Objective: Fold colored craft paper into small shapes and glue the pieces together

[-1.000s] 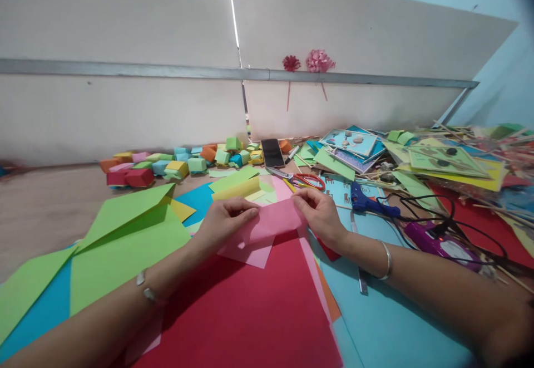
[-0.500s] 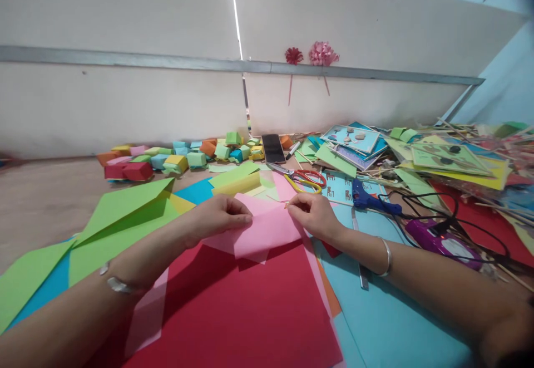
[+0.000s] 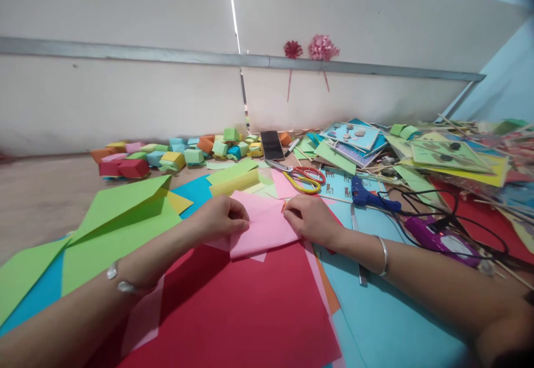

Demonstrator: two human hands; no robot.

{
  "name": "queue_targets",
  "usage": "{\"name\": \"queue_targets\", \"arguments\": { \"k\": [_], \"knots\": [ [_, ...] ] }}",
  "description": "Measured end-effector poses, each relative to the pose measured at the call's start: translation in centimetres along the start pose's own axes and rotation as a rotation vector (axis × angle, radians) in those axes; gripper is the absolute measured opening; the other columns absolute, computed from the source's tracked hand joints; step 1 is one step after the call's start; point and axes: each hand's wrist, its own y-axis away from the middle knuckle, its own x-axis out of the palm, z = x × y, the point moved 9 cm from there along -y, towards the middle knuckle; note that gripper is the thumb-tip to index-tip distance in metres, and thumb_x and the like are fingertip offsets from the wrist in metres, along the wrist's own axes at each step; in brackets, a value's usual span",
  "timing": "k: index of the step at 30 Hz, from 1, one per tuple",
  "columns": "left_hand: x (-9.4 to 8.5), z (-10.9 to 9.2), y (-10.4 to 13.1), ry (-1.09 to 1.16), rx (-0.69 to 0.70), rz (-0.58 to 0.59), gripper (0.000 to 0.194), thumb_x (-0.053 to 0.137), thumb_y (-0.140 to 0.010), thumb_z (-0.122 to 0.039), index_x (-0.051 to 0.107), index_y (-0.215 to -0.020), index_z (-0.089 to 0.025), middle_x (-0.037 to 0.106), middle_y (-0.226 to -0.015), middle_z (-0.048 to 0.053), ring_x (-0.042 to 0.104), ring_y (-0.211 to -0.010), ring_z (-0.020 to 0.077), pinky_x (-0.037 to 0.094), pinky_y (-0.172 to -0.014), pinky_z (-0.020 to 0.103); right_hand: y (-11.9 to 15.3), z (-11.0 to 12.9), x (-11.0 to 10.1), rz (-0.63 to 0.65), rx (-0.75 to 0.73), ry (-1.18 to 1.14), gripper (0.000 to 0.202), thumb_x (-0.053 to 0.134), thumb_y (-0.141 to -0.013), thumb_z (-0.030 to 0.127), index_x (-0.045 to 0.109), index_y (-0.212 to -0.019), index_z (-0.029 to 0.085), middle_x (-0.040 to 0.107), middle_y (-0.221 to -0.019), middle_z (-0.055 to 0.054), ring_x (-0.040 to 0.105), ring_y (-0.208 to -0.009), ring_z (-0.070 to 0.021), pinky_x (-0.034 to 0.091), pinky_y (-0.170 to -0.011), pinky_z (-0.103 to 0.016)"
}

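Observation:
A pink sheet of paper (image 3: 262,226), with a fold along its near edge, lies between my two hands over a large red sheet (image 3: 246,307). At its left side, my left hand (image 3: 223,216) pinches the paper between thumb and curled fingers. My right hand (image 3: 311,219) is closed on the paper's right side, its fingers bent down and partly hidden. A tiny orange bit shows by the right fingertips. Just beyond the right hand lie scissors (image 3: 306,177) with red and yellow handles.
Green sheets (image 3: 120,234) spread at the left, light blue paper (image 3: 384,301) at the right. Folded paper blocks (image 3: 167,159) and a phone (image 3: 272,145) line the wall. A blue glue gun (image 3: 373,196), a cutter (image 3: 357,245) and a purple power strip (image 3: 442,240) with cables sit at the right.
The near edge of the pink paper sits slightly higher and flatter on the red sheet. Both hands keep their hold with only small shifts; the view has moved slightly.

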Motion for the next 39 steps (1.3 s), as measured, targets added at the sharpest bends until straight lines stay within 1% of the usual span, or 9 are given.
{"name": "queue_targets", "arguments": {
  "k": [13,17,21,26,29,33,35,37,39],
  "knots": [
    [0.1,-1.1,0.3,-0.266,0.066,-0.094,0.008,0.063,-0.066,-0.026,0.065,-0.06,-0.021,0.062,-0.056,0.001,0.055,-0.055,0.0184,0.033,-0.051,0.026,-0.1,0.5,1.2,0.1,-0.009,0.208,0.011,0.057,-0.088,0.012,0.066,-0.089,0.017,0.071,-0.09,-0.009,0.06,-0.08,-0.0192,0.035,-0.064,-0.028],
    [0.9,-3.1,0.9,-0.32,0.231,-0.085,0.016,0.057,-0.072,-0.021,0.072,-0.067,-0.021,0.065,-0.075,0.006,0.059,-0.07,0.0195,0.038,-0.062,0.027,0.0,0.6,1.4,0.119,-0.011,0.207,0.01,0.055,-0.09,0.014,0.064,-0.09,0.017,0.07,-0.091,-0.007,0.059,-0.08,-0.0182,0.032,-0.062,-0.028],
    [2.6,-4.3,1.4,-0.36,0.406,0.014,0.033,0.044,-0.085,-0.024,0.076,-0.078,-0.02,0.065,-0.074,0.006,0.057,-0.064,0.0165,0.038,-0.061,0.026,0.0,0.7,1.5,0.126,-0.027,0.227,0.011,0.055,-0.089,0.014,0.065,-0.086,0.017,0.067,-0.086,-0.006,0.056,-0.076,-0.017,0.028,-0.058,-0.028],
    [3.0,-2.8,0.4,-0.255,0.335,0.075,0.033,0.044,-0.088,-0.031,0.073,-0.097,-0.019,0.07,-0.084,0.006,0.06,-0.072,0.0176,0.041,-0.065,0.026,0.0,0.5,1.7,0.175,0.0,0.286,0.015,0.053,-0.089,0.017,0.067,-0.084,0.017,0.064,-0.085,-0.006,0.05,-0.071,-0.0151,0.02,-0.055,-0.029],
    [3.3,-2.5,0.3,-0.292,0.299,0.139,0.032,0.052,-0.083,-0.03,0.071,-0.106,-0.019,0.064,-0.077,0.003,0.057,-0.068,0.0163,0.04,-0.062,0.025,0.0,0.9,1.6,0.192,-0.002,0.308,0.018,0.049,-0.09,0.016,0.066,-0.082,0.015,0.062,-0.083,-0.006,0.047,-0.071,-0.0153,0.021,-0.057,-0.029],
    [3.3,-2.5,0.7,-0.3,0.281,0.195,0.038,0.064,-0.076,-0.029,0.069,-0.113,-0.021,0.055,-0.077,-0.001,0.054,-0.065,0.0146,0.04,-0.06,0.024,-0.4,0.6,0.1,0.075,0.088,0.262,0.019,0.044,-0.087,0.013,0.062,-0.081,0.014,0.06,-0.083,-0.007,0.046,-0.074,-0.0162,0.026,-0.061,-0.029],
    [3.2,-2.6,0.9,-0.299,0.28,0.205,0.039,0.067,-0.074,-0.03,0.069,-0.112,-0.023,0.053,-0.077,-0.002,0.054,-0.066,0.0145,0.04,-0.06,0.023,-0.5,1.3,0.3,0.079,0.002,0.266,0.022,0.041,-0.088,0.012,0.061,-0.081,0.014,0.06,-0.083,-0.007,0.045,-0.075,-0.017,0.026,-0.063,-0.029],
    [3.3,-2.7,1.0,-0.299,0.279,0.218,0.036,0.069,-0.073,-0.031,0.071,-0.108,-0.024,0.051,-0.076,-0.002,0.054,-0.066,0.0146,0.039,-0.059,0.023,-0.2,2.7,1.4,0.158,-0.17,0.262,0.025,0.039,-0.092,0.015,0.062,-0.082,0.014,0.06,-0.083,-0.007,0.044,-0.077,-0.018,0.023,-0.063,-0.03],
    [3.3,-2.8,1.1,-0.296,0.275,0.224,0.032,0.069,-0.073,-0.032,0.072,-0.104,-0.024,0.051,-0.076,-0.002,0.054,-0.065,0.0148,0.039,-0.058,0.023,0.2,3.1,2.3,0.24,-0.221,0.195,0.026,0.04,-0.095,0.023,0.063,-0.085,0.016,0.059,-0.082,-0.006,0.043,-0.076,-0.0175,0.021,-0.061,-0.03]
  ]
}}
